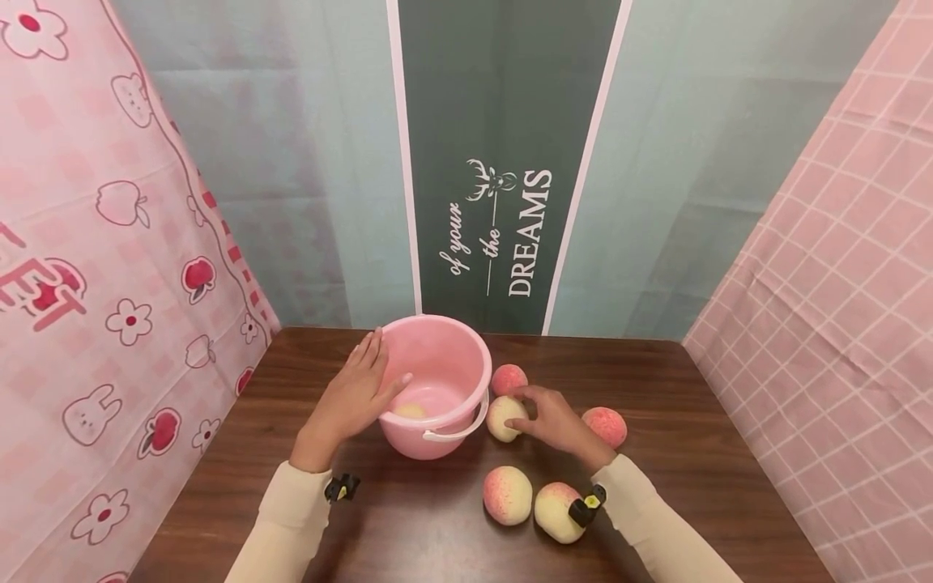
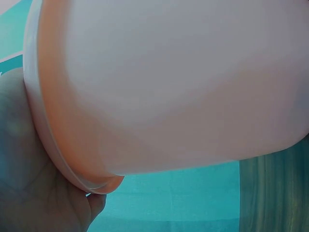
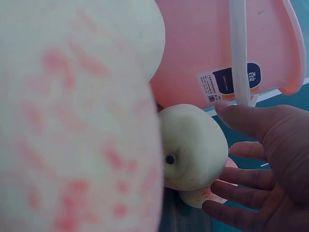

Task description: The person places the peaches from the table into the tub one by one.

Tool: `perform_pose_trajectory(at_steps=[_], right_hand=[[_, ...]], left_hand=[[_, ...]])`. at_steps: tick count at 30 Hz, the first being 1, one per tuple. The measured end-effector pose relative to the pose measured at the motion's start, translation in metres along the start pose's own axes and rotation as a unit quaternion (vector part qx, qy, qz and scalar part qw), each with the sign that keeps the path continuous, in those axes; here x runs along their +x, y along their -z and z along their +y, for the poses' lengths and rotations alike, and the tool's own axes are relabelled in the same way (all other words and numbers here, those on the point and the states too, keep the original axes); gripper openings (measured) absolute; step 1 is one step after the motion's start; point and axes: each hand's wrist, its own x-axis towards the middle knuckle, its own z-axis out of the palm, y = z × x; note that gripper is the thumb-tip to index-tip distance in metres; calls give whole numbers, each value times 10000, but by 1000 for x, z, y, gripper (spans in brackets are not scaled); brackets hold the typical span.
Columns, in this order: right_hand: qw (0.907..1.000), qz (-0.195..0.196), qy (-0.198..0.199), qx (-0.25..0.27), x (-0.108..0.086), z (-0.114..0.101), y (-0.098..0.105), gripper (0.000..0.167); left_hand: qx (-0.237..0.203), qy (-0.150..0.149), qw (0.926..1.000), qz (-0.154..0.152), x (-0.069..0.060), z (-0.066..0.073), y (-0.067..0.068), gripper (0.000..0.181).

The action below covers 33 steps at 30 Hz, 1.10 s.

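Observation:
A pink bucket with a white handle stands at the left of the table's middle. My left hand rests on its left rim, fingers straight and thumb reaching over the inside. Part of a pale round thing shows in the bucket. To the right, my right hand reaches around a cream peach with fingers and thumb spread. In the right wrist view the thumb is apart from that peach, and the fingertips lie close beside it. A pinker peach sits just behind.
Two cream-and-pink peaches, one left and one right, lie nearer the front; the right one is beneath my right wrist. Another pink peach lies beyond my right forearm. Hanging cloths border the brown wooden table at back and sides.

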Motion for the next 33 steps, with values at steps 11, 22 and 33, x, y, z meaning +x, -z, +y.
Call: perform_pose_trajectory(at_steps=[11, 22, 33], right_hand=[[9996, -226, -57, -139, -1, -2, 0, 55], [9993, -226, 78, -303, -2, -3, -4, 55], [9979, -439, 426, -191, -4, -3, -7, 52]], left_hand=[[-7, 2, 10000, 41, 0, 0, -1, 86], [12, -2, 9999, 137, -1, 1, -1, 87], [-9, -12, 9998, 181, -1, 1, -1, 87]])
